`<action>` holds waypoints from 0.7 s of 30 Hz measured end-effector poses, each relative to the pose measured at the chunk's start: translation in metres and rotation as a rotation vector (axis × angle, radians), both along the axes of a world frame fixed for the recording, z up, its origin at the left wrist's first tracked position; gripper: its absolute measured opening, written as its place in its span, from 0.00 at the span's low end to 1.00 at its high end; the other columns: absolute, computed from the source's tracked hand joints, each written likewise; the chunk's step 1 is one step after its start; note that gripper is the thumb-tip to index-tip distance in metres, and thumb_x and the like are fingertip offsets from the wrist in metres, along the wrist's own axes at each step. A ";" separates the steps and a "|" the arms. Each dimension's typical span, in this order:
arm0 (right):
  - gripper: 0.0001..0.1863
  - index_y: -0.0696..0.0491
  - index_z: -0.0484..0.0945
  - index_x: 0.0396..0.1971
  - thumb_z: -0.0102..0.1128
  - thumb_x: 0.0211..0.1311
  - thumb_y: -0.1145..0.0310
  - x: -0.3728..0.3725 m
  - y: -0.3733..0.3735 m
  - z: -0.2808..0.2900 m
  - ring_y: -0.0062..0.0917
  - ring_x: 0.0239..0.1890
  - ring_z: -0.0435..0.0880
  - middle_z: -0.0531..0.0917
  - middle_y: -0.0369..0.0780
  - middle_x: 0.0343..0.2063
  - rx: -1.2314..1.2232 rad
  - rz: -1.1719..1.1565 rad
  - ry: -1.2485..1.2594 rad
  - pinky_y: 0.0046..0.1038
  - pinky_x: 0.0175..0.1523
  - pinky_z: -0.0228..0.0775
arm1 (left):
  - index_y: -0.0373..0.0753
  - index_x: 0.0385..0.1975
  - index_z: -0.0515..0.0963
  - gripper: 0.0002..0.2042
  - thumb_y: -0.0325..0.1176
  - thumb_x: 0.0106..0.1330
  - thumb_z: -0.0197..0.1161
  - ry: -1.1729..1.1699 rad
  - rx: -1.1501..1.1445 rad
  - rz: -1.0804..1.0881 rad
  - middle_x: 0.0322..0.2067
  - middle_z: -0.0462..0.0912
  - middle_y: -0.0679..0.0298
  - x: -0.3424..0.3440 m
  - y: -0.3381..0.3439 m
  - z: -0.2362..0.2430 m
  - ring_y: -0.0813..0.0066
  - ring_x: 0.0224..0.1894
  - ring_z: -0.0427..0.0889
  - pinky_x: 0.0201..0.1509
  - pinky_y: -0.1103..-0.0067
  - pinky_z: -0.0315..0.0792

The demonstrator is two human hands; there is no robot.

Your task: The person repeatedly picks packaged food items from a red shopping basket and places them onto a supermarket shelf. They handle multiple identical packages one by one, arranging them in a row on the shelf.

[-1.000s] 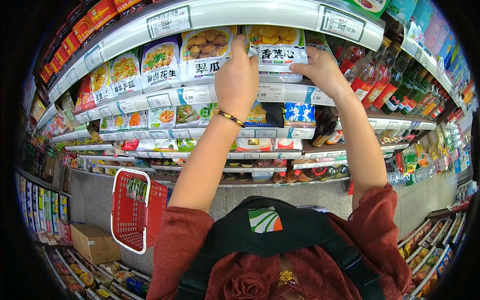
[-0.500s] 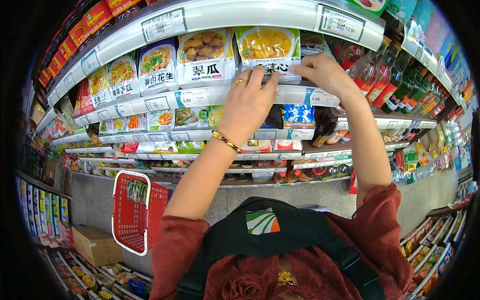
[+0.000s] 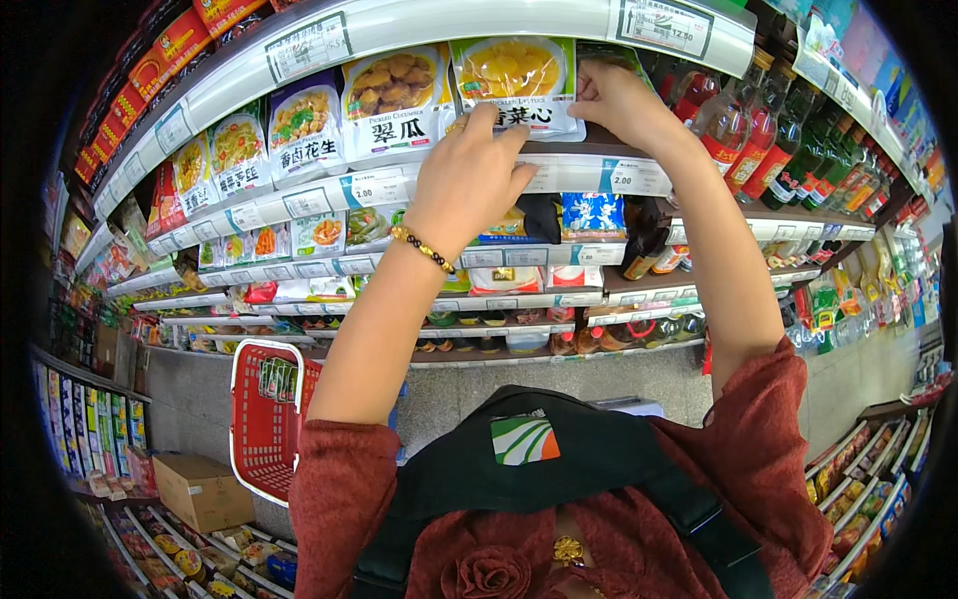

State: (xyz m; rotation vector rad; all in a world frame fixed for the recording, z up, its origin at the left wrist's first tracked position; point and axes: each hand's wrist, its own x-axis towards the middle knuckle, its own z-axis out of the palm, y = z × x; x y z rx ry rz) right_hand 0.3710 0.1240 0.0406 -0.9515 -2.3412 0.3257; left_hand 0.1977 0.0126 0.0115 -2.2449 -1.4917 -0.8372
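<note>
A green-edged packet of yellow pickled vegetable [image 3: 511, 72] stands upright at the right end of a row of pouches. My left hand [image 3: 464, 180] is at its lower left corner, fingertips against the packet front and thumb stretched apart over the shelf lip. At the packet's right edge, my right hand [image 3: 627, 105] is closed with the fingers curled and pinched on its side. Left of it stands a yellow-edged packet of pickled cucumber [image 3: 394, 95], then a purple packet of peanuts [image 3: 304, 130]. Behind my right hand another packet is mostly hidden.
Glass bottles [image 3: 763, 135] with red labels stand to the right on the same level. A white shelf rail [image 3: 499, 40] runs above the packets. On the floor at lower left are a red basket [image 3: 261, 429] holding some small packs and a cardboard box [image 3: 203, 491].
My right hand has gone from the packet's lower right corner up to its right edge. My left hand has shifted left and slightly down, its thumb now apart. The view has shifted slightly.
</note>
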 end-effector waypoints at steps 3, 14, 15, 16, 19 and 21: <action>0.10 0.61 0.69 0.29 0.57 0.46 0.74 0.003 0.008 0.004 0.19 0.22 0.74 0.75 0.39 0.20 -0.243 0.038 0.082 0.19 0.29 0.68 | 0.37 0.37 0.73 0.15 0.35 0.49 0.59 0.025 -0.014 -0.029 0.34 0.70 0.55 0.005 0.003 0.003 0.59 0.37 0.72 0.41 0.73 0.67; 0.19 0.62 0.71 0.36 0.56 0.50 0.63 0.000 -0.006 0.008 0.18 0.25 0.76 0.77 0.40 0.25 -0.406 -0.035 0.101 0.17 0.30 0.70 | 0.35 0.31 0.74 0.13 0.36 0.48 0.59 -0.097 -0.177 -0.147 0.33 0.69 0.56 -0.005 0.003 0.009 0.61 0.38 0.70 0.42 0.74 0.66; 0.19 0.62 0.72 0.36 0.56 0.50 0.61 0.000 -0.003 0.008 0.18 0.25 0.76 0.77 0.40 0.26 -0.322 -0.104 0.077 0.17 0.30 0.70 | 0.36 0.34 0.73 0.14 0.35 0.48 0.59 -0.081 -0.181 -0.145 0.33 0.69 0.56 -0.006 0.002 0.009 0.60 0.39 0.70 0.42 0.73 0.66; 0.21 0.62 0.73 0.35 0.56 0.49 0.58 -0.001 0.000 0.011 0.17 0.25 0.76 0.77 0.39 0.26 -0.236 -0.173 0.054 0.17 0.31 0.70 | 0.36 0.35 0.72 0.15 0.35 0.48 0.59 -0.096 -0.158 -0.140 0.34 0.69 0.56 -0.006 0.002 0.008 0.60 0.39 0.70 0.43 0.74 0.66; 0.29 0.63 0.72 0.36 0.55 0.46 0.50 -0.010 0.011 0.004 0.37 0.35 0.74 0.76 0.50 0.33 0.097 -0.182 0.131 0.29 0.42 0.65 | 0.39 0.43 0.69 0.20 0.35 0.48 0.59 -0.148 -0.122 -0.119 0.37 0.69 0.55 -0.003 -0.001 0.007 0.58 0.41 0.69 0.44 0.73 0.66; 0.31 0.62 0.69 0.42 0.54 0.46 0.49 -0.020 0.015 0.003 0.43 0.45 0.69 0.72 0.55 0.40 0.078 -0.190 0.094 0.33 0.50 0.60 | 0.42 0.44 0.69 0.21 0.35 0.48 0.59 -0.067 -0.095 -0.072 0.39 0.67 0.53 -0.001 -0.005 0.007 0.57 0.43 0.69 0.45 0.72 0.66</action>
